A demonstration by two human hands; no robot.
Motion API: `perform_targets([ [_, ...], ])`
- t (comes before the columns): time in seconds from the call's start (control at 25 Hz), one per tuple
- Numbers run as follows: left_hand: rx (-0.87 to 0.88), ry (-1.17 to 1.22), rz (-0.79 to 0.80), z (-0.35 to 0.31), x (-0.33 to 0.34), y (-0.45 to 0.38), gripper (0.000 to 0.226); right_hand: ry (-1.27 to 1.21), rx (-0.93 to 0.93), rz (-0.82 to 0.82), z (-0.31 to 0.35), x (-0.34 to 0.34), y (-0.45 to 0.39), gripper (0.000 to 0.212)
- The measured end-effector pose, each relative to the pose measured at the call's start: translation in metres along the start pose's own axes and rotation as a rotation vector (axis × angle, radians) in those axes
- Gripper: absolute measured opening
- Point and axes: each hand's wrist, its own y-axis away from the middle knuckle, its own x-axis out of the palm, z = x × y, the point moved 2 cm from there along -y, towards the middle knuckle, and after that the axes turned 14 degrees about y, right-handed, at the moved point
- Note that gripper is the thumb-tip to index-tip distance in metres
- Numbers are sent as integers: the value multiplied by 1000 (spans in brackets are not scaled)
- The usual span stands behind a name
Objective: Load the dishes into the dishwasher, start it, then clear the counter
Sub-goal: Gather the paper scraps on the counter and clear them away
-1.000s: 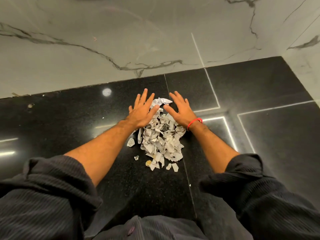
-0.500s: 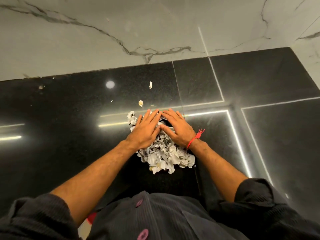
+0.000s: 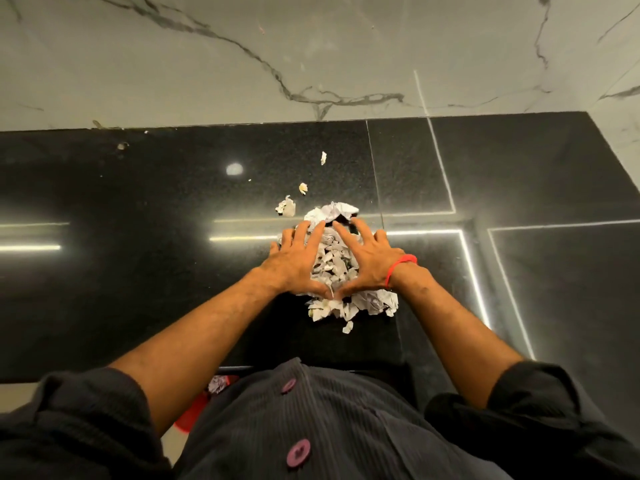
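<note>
Black polished stone makes up the worktop (image 3: 138, 271), which fills the middle of the frame and mirrors strip lights as bright lines at the left and right. Behind it, across the upper frame, we see a pale marble wall (image 3: 173, 64) with dark veins.

At the centre lies a pile of torn paper scraps (image 3: 332, 261). We have our left hand (image 3: 294, 261) on its left flank and our right hand (image 3: 367, 263) on its right flank, fingers straight and spread, thumbs meeting at the near edge, so each grip is apart and presses the heap rather than clasping it. A red band (image 3: 401, 268) circles the right wrist.

Loose bits lie beyond the pile toward the upper centre: a crumpled scrap (image 3: 286, 206) just beside it, a small yellowish piece (image 3: 303, 188) and a white sliver (image 3: 323, 158) farther back. One scrap (image 3: 347, 327) sits at the near edge.

Low in the frame, beside our dark buttoned shirt (image 3: 311, 427), a red container (image 3: 188, 415) shows below the worktop's edge, with crumpled paper (image 3: 217, 384) in it.
</note>
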Motion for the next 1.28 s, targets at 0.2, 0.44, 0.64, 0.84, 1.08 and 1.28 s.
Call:
perform_targets([
  [0.2, 11, 223, -130, -6, -8, -8, 99, -241, -92, -141, 3, -9, -28, 86],
  [0.44, 120, 453, -359, -2, -18, -3, 46, -402, -142, -424, 7, -34, -29, 43],
  [0.64, 187, 578, -470, 0, -41, 19, 42, -507, -215, -513, 22, -63, -24, 38],
  [0.84, 176, 620, -585, 9, -59, 51, 42, -558, -287, -518, 52, -83, -24, 33],
  [1.08, 76, 655, -625, 44, -51, 107, 45, -529, -389, -500, 115, -80, -20, 32],
  [1.28, 86, 702, -694, 85, -48, 169, 44, -494, -451, -528, 186, -78, -10, 35],
])
